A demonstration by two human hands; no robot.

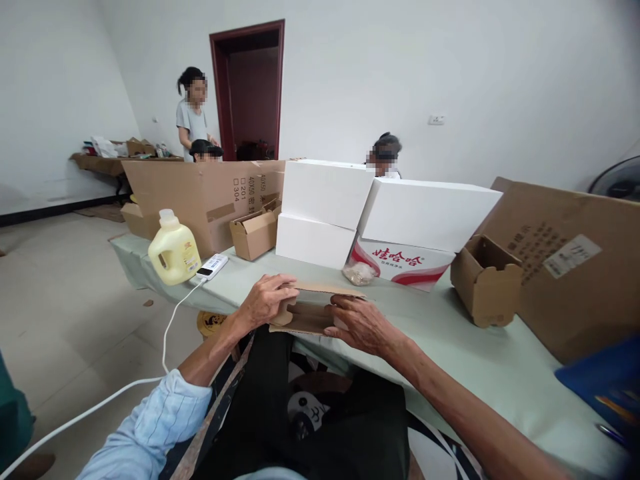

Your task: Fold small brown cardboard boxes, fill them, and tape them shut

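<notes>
Between my two hands, at the table's near edge, is a small brown cardboard box (313, 310), its inside facing up toward me. My left hand (267, 300) grips the box's left end, with fingers bent over the upper edge. At the right end my right hand (357, 323) has its fingers curled over and into the box, partly hiding the end flap. A similar small cardboard box (254, 237) stands beyond my left hand. Another folded box (487, 283) with a scalloped flap stands to the right.
White boxes (320, 233) are stacked at the back, beside a red-and-white carton (403, 260). A yellow jug (175, 250) and a white power strip (213, 267) with a trailing cable sit at left. Large cartons (595, 267) flank the table. Other people are beyond.
</notes>
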